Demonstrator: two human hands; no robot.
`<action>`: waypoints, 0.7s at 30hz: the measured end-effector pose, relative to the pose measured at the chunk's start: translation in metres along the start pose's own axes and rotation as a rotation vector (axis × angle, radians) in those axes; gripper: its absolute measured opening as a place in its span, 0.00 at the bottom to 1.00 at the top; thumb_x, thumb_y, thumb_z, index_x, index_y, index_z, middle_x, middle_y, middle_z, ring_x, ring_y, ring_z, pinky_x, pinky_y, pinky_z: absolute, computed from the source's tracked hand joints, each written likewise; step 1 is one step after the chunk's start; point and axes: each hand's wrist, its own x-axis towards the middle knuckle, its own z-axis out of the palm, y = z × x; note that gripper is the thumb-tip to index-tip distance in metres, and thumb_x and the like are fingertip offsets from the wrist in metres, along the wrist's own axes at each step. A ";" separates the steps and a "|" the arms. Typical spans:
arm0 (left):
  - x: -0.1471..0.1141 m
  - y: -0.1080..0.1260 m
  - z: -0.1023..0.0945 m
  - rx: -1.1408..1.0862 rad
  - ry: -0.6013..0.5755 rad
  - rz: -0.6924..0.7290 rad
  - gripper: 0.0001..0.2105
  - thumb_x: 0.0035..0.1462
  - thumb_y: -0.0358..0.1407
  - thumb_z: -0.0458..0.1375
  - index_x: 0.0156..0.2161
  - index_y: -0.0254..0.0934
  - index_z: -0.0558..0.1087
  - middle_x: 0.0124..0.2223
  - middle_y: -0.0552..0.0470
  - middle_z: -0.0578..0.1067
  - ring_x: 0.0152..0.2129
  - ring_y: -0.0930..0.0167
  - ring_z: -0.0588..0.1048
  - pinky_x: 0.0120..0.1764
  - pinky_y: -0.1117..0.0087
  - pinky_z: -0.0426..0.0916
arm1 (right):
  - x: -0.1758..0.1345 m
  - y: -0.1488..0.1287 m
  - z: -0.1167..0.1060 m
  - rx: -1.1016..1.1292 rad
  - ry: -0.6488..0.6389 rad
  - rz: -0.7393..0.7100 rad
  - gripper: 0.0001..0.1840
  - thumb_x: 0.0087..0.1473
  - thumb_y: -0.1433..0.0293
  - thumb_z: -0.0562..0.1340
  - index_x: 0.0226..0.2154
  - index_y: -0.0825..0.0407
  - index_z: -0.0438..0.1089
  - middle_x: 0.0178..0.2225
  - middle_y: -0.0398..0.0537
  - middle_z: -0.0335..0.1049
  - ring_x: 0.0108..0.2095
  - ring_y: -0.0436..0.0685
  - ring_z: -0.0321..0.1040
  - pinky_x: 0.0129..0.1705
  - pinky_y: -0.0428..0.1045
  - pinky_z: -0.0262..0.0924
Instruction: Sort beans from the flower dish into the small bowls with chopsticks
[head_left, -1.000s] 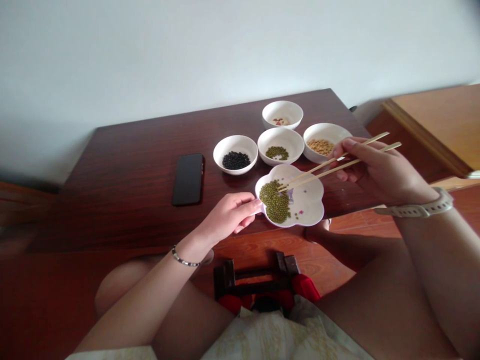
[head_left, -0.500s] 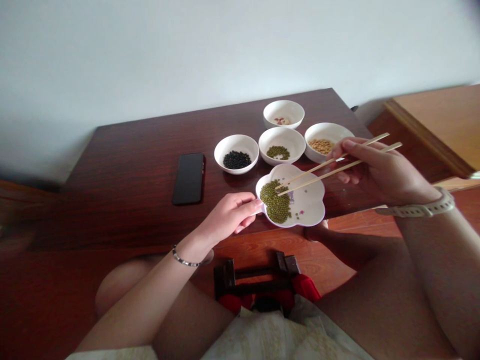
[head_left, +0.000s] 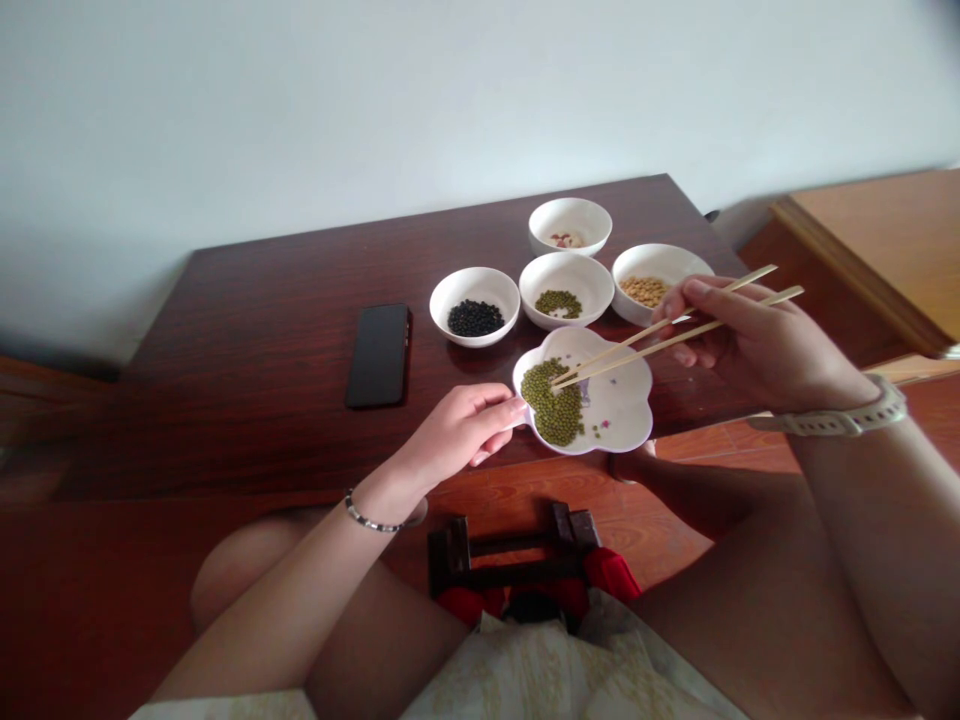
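My left hand (head_left: 472, 425) is closed on the short handle of a white flower-shaped dish (head_left: 626, 405) with a lilac rim. Green mung beans (head_left: 553, 410) are heaped on the dish's left side, and a few lie loose near its front edge. Between the fingers of my right hand (head_left: 750, 335) is a pair of light wooden chopsticks (head_left: 637, 352). Their tips meet close together at the heap; whether a bean is pinched there is too small to tell. Just behind the dish, a white bowl (head_left: 596, 290) holds a smaller amount of mung beans.
A bowl of black beans (head_left: 475, 318) stands left, a bowl of yellow beans (head_left: 645, 291) right, and a bowl with some reddish and pale pieces (head_left: 568, 240) at the back. A black phone (head_left: 377, 356) lies on the dark wooden table (head_left: 262, 340). The wall (head_left: 375, 110) borders its far side.
The chopstick tips have drawn closer together at the mung beans. My left hand and the dish stay practically in place.
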 end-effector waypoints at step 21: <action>0.012 -0.033 -0.001 -0.046 0.000 0.102 0.20 0.80 0.49 0.69 0.40 0.39 0.72 0.30 0.60 0.70 0.23 0.77 0.64 0.27 0.74 0.53 | 0.004 0.001 -0.007 -0.015 -0.017 0.043 0.22 0.66 0.50 0.85 0.34 0.49 0.88 0.26 0.47 0.77 0.22 0.49 0.69 0.21 0.41 0.66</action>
